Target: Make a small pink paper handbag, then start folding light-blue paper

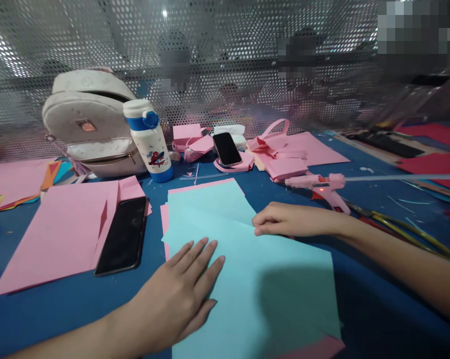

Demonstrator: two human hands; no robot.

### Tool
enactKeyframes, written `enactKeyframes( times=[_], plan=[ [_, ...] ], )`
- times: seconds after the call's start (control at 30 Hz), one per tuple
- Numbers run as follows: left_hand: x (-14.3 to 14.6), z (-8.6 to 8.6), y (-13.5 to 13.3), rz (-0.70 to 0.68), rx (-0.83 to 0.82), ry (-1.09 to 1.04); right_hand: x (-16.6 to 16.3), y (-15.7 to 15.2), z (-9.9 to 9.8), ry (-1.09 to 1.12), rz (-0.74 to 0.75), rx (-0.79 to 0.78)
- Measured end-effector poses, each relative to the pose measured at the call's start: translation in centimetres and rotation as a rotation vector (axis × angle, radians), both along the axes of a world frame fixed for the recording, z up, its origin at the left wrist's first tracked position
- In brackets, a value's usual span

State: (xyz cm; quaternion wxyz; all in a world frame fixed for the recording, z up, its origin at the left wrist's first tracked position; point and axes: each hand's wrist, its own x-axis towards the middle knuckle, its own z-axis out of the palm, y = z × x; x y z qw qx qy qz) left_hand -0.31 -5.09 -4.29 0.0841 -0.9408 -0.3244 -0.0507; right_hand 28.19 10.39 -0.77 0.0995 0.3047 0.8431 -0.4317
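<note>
A light blue paper sheet (270,279) lies folded over on the blue table, with pink sheets showing under its edges. My left hand (180,294) rests flat on its left part, fingers stretched out and slightly apart. My right hand (285,219) presses on the upper right edge of the fold with its fingers curled and pressed together; whether it pinches the paper I cannot make out.
A black phone (123,237) lies on a large pink sheet (60,234) at the left. Behind stand a white and blue bottle (150,139), a white backpack (86,119), a second phone (227,148) and pink paper pieces (285,154). A pink glue gun (322,187) lies at the right.
</note>
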Motion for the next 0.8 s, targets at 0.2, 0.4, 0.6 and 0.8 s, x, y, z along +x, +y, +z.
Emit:
enactKeyframes(
  times=[0.2,0.4,0.6,0.8],
  plan=[
    [-0.9,0.4,0.7,0.137,-0.094,0.051,-0.2,-0.3,0.2,-0.016,-0.046,0.023],
    [-1.0,1.0,2.5,0.066,-0.073,-0.018,-1.2,-1.1,-0.2,0.129,-0.181,0.179],
    [1.1,2.6,6.9,0.088,0.031,-0.219,-2.9,-2.5,0.9,0.294,-0.092,0.237],
    [2.1,5.1,8.1,0.143,-0.401,-0.407,-2.5,-4.6,2.8,0.307,-0.158,0.464]
  ],
)
